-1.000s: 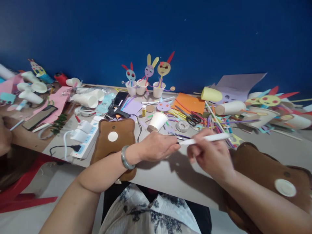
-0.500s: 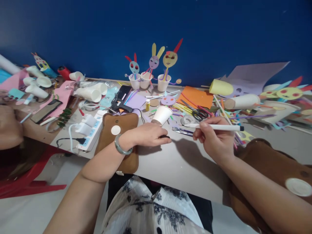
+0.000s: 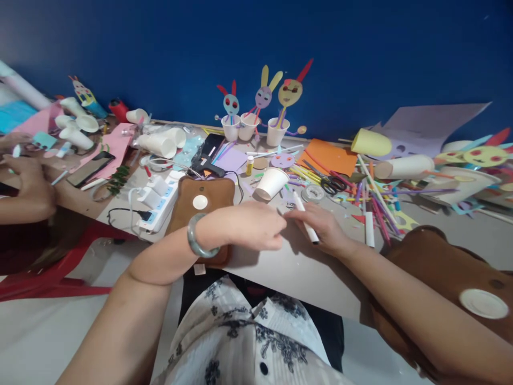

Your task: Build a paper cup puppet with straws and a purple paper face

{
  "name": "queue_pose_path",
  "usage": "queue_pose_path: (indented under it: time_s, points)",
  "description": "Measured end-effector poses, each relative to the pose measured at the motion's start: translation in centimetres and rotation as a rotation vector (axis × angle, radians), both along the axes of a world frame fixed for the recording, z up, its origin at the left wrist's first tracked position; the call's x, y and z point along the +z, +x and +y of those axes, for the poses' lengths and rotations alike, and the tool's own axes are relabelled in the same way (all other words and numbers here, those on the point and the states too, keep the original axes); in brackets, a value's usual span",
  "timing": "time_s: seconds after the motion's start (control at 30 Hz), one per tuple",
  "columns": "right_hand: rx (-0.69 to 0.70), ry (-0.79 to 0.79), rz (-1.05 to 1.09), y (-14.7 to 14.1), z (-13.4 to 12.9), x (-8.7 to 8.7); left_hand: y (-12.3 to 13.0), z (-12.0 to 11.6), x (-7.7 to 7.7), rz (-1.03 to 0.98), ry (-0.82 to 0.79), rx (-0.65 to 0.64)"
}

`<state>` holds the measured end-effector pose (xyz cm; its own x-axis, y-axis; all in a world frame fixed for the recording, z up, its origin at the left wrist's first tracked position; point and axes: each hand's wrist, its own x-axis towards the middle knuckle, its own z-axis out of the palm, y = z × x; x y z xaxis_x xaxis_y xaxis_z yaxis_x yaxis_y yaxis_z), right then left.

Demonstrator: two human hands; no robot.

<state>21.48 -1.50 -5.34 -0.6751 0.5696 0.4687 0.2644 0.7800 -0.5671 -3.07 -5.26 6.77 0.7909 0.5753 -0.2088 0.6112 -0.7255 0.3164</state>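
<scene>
My right hand point(image 3: 326, 227) is closed around a white marker point(image 3: 305, 216), which slants with its black end toward me. Its fingertips come right up to my left hand point(image 3: 262, 227). That hand is curled shut above the table, a grey-green bangle point(image 3: 196, 235) on its wrist; whatever its fingers hold is hidden. Just beyond both hands a white paper cup point(image 3: 271, 184) lies on its side. Scissors point(image 3: 331, 184) and a roll of tape point(image 3: 312, 193) are to the right of the cup.
Three paper-cup puppets point(image 3: 276, 131) stand against the blue wall. A glue gun point(image 3: 208, 167), power strip point(image 3: 162, 206) and brown pouch point(image 3: 204, 192) are on the left. Another white marker point(image 3: 369, 229) lies at right. A co-worker's hand point(image 3: 28, 182) is at far left.
My right hand has moved left to my left hand and turned the marker from level to steeply slanted. The dark piece in my left fingers is now out of sight.
</scene>
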Motion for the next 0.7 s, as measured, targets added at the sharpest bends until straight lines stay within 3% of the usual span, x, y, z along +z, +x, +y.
queue_pose_path:
  time_s: [0.1,0.2,0.27,0.37,0.43,0.57,0.7]
  points:
    - [0.101,0.159,-0.190,-0.4,0.0,0.2,1.7,-3.5,-1.8,0.024,0.076,-0.151]
    - [0.151,0.209,-0.278,-0.9,-0.3,0.6,3.7,-6.4,-2.8,0.215,0.029,-0.177]
    - [0.185,0.217,-0.312,-1.0,-0.4,0.7,5.0,-7.3,-2.8,0.321,-0.047,-0.252]
    - [0.188,0.239,-0.347,-0.7,-0.3,1.1,6.3,-6.8,-3.0,0.326,-0.070,-0.288]
    - [0.168,0.251,-0.369,-0.3,-0.1,1.3,6.7,-6.2,-4.0,0.248,0.038,-0.231]
    - [0.120,0.243,-0.427,0.3,0.2,1.8,6.6,-6.0,-6.6,0.252,0.408,0.063]
    - [0.120,0.216,-0.458,0.6,0.2,1.9,3.7,-7.1,-7.1,0.131,0.341,0.051]
